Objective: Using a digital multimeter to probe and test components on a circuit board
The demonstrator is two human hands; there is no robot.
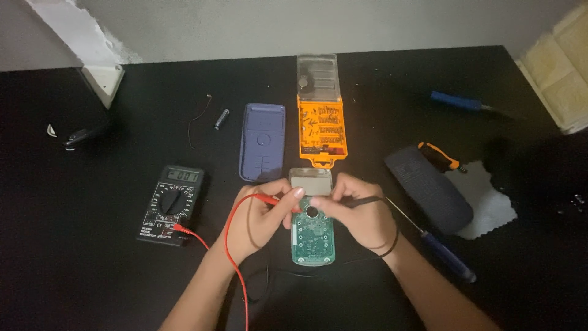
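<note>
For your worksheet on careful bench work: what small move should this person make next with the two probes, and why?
Probably glance over at the meter. The left hand holds the red probe and the right hand the black probe, both tips at the top of the green circuit board, so a reading seems due.

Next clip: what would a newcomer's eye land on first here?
Centre of the dark table, the left hand holds a red probe and the right hand a black probe, both at a green circuit board. Behind it lies a bright orange bit case; left sits a black multimeter.
</note>
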